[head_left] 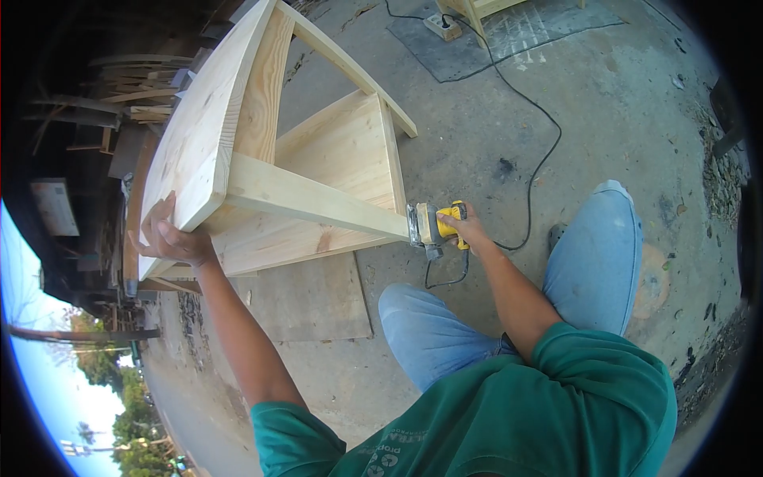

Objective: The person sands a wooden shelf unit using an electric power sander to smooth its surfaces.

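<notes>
A pale wooden table (195, 131) with a lower shelf (334, 151) lies tipped on its side before me. At its near end, my left hand (179, 238) grips the edge of the tabletop close to a corner, the fingers bent over it. My right hand (465, 226) is wrapped around a yellow corded power tool (447, 222) with a grey front; whether it is a sander or a router I cannot make out. The tool's front meets the lower end of the nearest table leg (318, 199).
A black cord (548, 159) loops over the concrete floor to a power strip (443, 27). Another wooden piece (481, 9) stands on a dark mat (524, 40) at the top. Stacked boards (147, 87) lie behind the table. A flat panel (310, 302) rests near my knees.
</notes>
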### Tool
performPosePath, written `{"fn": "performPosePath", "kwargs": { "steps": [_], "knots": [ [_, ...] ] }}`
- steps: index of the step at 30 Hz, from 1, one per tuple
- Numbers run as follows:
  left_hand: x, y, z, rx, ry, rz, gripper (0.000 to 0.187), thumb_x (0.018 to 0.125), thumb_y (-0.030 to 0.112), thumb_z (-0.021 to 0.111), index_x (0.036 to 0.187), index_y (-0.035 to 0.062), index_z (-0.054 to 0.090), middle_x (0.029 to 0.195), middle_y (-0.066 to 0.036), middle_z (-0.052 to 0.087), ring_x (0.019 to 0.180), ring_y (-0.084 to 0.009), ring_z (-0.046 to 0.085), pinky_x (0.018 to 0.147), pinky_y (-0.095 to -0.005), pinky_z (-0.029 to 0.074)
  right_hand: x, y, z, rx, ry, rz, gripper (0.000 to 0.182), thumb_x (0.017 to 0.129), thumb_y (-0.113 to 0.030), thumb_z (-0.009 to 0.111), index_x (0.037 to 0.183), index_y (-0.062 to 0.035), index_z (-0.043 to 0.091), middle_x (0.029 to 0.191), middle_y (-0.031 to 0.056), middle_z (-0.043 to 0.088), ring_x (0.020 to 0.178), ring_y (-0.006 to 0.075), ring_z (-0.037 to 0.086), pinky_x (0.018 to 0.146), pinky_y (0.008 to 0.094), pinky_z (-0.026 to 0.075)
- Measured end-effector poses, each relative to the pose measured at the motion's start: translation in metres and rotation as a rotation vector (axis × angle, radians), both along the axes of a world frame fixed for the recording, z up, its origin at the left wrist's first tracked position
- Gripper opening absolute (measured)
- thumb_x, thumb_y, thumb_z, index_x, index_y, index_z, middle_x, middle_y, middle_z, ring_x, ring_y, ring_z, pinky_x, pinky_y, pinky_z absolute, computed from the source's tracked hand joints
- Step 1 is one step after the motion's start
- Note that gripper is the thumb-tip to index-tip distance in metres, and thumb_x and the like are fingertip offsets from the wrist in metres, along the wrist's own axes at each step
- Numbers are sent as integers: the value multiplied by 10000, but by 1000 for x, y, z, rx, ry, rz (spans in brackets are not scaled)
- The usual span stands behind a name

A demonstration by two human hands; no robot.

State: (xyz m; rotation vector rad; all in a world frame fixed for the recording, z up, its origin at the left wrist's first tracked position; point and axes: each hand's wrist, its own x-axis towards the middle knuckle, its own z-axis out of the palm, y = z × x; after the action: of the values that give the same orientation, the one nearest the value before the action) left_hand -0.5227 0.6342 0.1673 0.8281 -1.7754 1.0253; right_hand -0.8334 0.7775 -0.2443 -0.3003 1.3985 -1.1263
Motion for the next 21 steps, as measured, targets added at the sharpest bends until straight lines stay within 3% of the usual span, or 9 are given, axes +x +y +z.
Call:
{"fn": "performPosePath", "kwargs": {
  "steps": [2,3,6,7,11,12,14,20,21],
  "knots": [
    [-11,6,1,-65,-15,102,608,1040,349,197,810,87,694,884,-30,769,825,-221,707,1037,-529,459,0,-3,-2,9,6,3,967,767,-368,880,1508,-100,319,1077,166,658,667,184,671,452,271,495],
    [1,-4,4,-11,-27,6,614,1033,356,198,816,96,711,879,-27,770,788,-233,696,1071,-484,426,1,-5,-5,13,13,0,967,767,-360,879,1511,-101,316,1085,168,655,677,183,671,455,270,496],
    [-1,-16,11,19,-32,-51,605,1030,346,198,854,54,698,863,-62,754,799,-256,689,1026,-486,470,-2,-7,-10,15,-19,13,983,761,-360,880,1520,-100,312,1102,170,651,711,184,674,471,271,504],
    [1,-29,17,-82,-132,-70,609,1032,350,201,859,59,707,874,-72,757,765,-273,697,887,-462,542,-3,-7,-10,17,-42,20,991,757,-363,880,1524,-99,311,1108,170,650,724,186,676,477,272,508],
    [-8,-59,30,131,83,-140,682,1042,431,216,881,84,780,869,-120,762,779,-313,715,732,-414,554,0,-11,-26,44,-7,1,1034,744,-376,885,1541,-86,294,1081,162,648,699,178,665,486,286,513],
    [-12,-63,36,177,74,-124,708,1039,473,245,932,24,782,836,-104,766,757,-263,725,729,-387,564,-1,-12,-28,48,-4,-1,1043,744,-375,885,1546,-80,287,1066,161,650,673,173,656,485,287,512],
    [-23,-75,48,268,144,-59,694,1044,481,258,961,38,785,825,-111,766,748,-273,727,741,-390,555,1,-12,-38,70,-5,3,1062,741,-374,884,1555,-69,273,1037,158,651,623,162,631,483,289,506],
    [-35,-120,72,295,223,132,709,1040,538,270,999,48,782,885,-196,750,840,-368,722,819,-453,511,2,-14,-59,157,58,3,1058,727,-380,882,1547,-52,299,985,149,657,550,142,574,476,286,479],
    [-28,-132,79,352,254,208,744,1001,626,253,1067,112,787,971,-187,749,943,-403,701,884,-485,501,3,-13,-61,155,60,-8,1049,724,-380,882,1541,-53,312,980,143,657,554,140,576,475,286,475]
  ]
}}
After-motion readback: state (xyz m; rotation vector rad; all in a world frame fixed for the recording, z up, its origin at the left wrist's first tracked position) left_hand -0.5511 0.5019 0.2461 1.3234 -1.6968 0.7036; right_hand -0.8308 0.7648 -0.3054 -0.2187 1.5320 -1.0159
